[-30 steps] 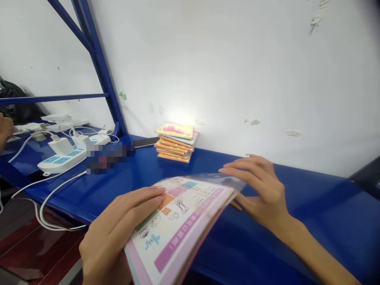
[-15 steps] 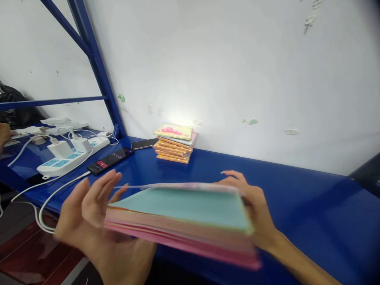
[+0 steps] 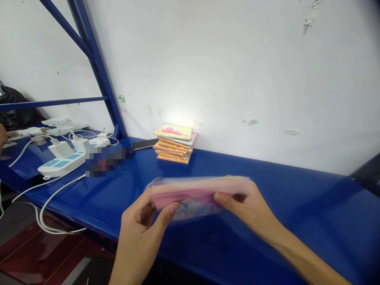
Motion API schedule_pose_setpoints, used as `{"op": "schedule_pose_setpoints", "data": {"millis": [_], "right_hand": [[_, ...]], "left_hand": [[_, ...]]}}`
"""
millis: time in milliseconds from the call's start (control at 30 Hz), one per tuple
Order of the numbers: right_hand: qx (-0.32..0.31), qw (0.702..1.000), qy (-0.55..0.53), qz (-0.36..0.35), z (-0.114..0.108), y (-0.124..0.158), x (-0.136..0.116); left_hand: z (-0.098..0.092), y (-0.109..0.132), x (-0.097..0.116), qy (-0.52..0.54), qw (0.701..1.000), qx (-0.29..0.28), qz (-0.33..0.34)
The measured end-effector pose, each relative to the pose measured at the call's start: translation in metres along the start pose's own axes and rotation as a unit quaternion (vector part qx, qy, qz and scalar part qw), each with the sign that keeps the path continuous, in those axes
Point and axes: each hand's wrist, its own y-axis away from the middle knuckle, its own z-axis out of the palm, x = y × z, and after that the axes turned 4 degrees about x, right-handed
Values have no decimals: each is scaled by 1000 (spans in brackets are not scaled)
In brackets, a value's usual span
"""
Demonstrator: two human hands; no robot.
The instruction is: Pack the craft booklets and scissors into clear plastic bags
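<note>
1. Fingers of both hands were curled, grasping one booklet from opposite ends, with the thumbs on its near face.
2. The booklet was held in the air above the blue shelf. Its long axis ran roughly left to right, and its pink page edges faced the camera.
3. The left hand rose from below, and the right hand came in from the right, its forearm slanting down.
4. On the shelf, against the wall, stood one stack of about six booklets, with one phone just beside it.
5. Further left lay one pixelated object and one power strip.
6. Another person's hand showed at the far left edge.
</note>
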Motion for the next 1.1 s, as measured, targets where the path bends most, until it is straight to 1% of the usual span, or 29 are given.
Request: {"op": "schedule_pose_setpoints", "data": {"millis": [100, 200, 233, 267, 300, 333, 367, 400, 467, 500, 533, 567, 633, 700, 767, 833, 933, 1000, 1100], "right_hand": [[-25, 999, 31, 8, -2, 0, 5], [-57, 998, -2, -22, -8, -5, 6], [-59, 997, -7, -38, -11, -7, 6], [-51, 997, 3, -50, -16, -10, 7], [-33, 997, 36, -55, -20, -13, 8], [-10, 994, 97, -53, -25, -15, 10], [13, 983, 179, -44, -30, -17, 14], [34, 962, 269, -34, -34, -19, 20], [49, 903, 426, -19, -41, -20, 33], [45, 880, 473, -19, -43, -19, 39], [36, 867, 497, -20, -44, -19, 45], [21, 864, 502, -20, -45, -18, 49], [-17, 876, 482, -9, -44, -16, 53], [-49, 895, 443, 19, -42, -15, 52], [-65, 917, 390, 53, -39, -16, 49], [-62, 939, 330, 80, -37, -18, 46], [-46, 959, 267, 83, -36, -22, 36], [-41, 967, 238, 79, -34, -22, 23], [-53, 982, 168, 65, -28, -20, 0]], "left_hand": [[1, 0, -1, -7, 999, 32, -2], [-1, -4, -11, 46, 997, 52, -19], [-4, -5, -16, 71, 996, 55, -24], [-6, -8, -21, 96, 993, 60, -29], [-9, -10, -25, 117, 990, 64, -37], [-11, -12, -27, 134, 987, 70, -44], [-13, -13, -28, 146, 985, 76, -49], [-14, -15, -27, 151, 984, 86, -50], [-14, -16, -22, 144, 982, 113, -43], [-14, -17, -19, 132, 982, 126, -35], [-13, -17, -16, 117, 983, 136, -28], [-12, -17, -13, 99, 985, 140, -22], [-11, -18, -10, 67, 988, 135, -14], [-10, -18, -10, 51, 991, 121, -11], [-10, -18, -11, 52, 993, 108, -14], [-10, -19, -12, 60, 993, 98, -18], [-11, -19, -13, 71, 993, 92, -22], [-11, -19, -14, 78, 993, 85, -25], [-13, -19, -16, 81, 994, 70, -35]]}}
